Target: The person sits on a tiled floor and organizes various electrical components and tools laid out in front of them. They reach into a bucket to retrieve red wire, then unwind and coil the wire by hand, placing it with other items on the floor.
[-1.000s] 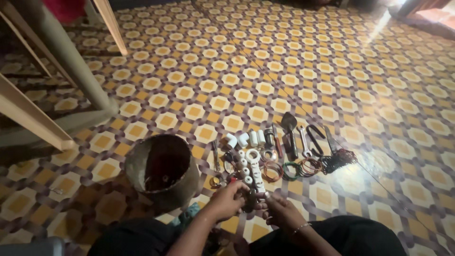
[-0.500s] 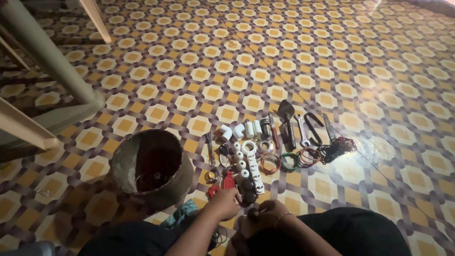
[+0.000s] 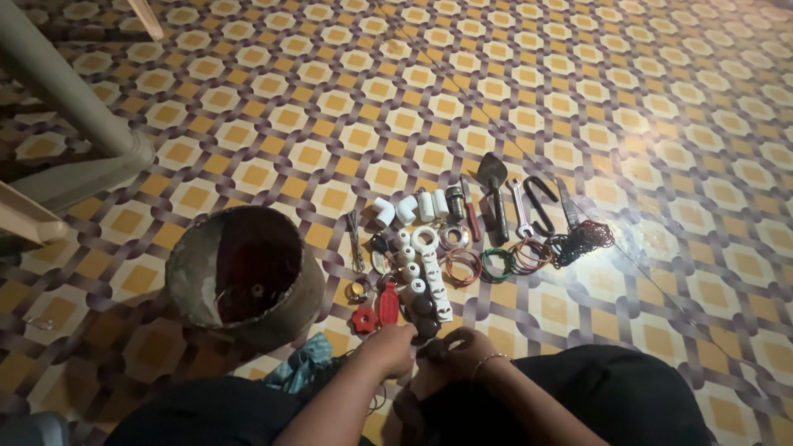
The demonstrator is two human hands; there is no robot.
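My left hand (image 3: 390, 347) and my right hand (image 3: 459, 345), which wears a thin bracelet, meet just above my lap at the near end of a row of small hardware. Both pinch a small dark part (image 3: 429, 330) that rests on the tiled floor; its kind is too dim to make out. Right beside the fingers lie a red plastic piece (image 3: 388, 303), a red knob (image 3: 364, 320) and a string of white fittings (image 3: 417, 264).
A worn grey bucket (image 3: 188, 268) stands left of the row. Farther out lie white pipe elbows (image 3: 395, 210), a trowel (image 3: 494, 178), a wrench (image 3: 519, 206), a black hook (image 3: 541, 201), wire coils (image 3: 497, 264) and a dark wire bundle (image 3: 583, 239). A blue cloth (image 3: 301, 370) lies by my knee. White furniture legs (image 3: 70, 107) stand at the left.
Both hands have drawn back toward my lap and closer together. The view has tilted so the row of parts sits lower and nearer.
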